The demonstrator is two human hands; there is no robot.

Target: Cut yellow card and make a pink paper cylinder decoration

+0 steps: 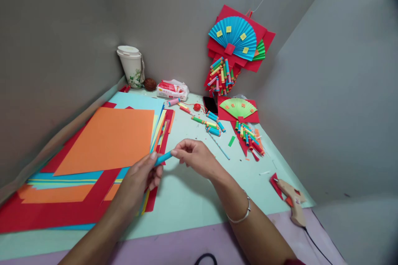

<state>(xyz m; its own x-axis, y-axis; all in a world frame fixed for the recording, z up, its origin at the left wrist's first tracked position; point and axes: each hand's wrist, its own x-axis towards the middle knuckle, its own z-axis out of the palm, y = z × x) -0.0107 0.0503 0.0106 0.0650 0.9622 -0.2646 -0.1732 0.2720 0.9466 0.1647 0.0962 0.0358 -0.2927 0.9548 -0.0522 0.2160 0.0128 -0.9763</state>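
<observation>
A small blue paper roll [163, 158] is held in the air between my two hands, over the pale green table sheet [192, 203]. My left hand [144, 172] grips its lower left end between thumb and fingers. With thumb and fingertips, my right hand [194, 155] pinches the upper right end. Just left of my left hand lies a stack of coloured sheets topped by an orange sheet [108, 136]. Beyond my right hand are several finished paper rolls [213, 131], a thin blue stick [219, 145] and a green paper strip [231, 141].
A glue gun [292, 201] lies at the right, its cord running off the front edge. Fan decorations with paper rolls stand at the back, one with a blue fan [236, 37], one with a green fan [239, 108]. A cup [130, 68] and a tissue pack [172, 90] sit by the wall.
</observation>
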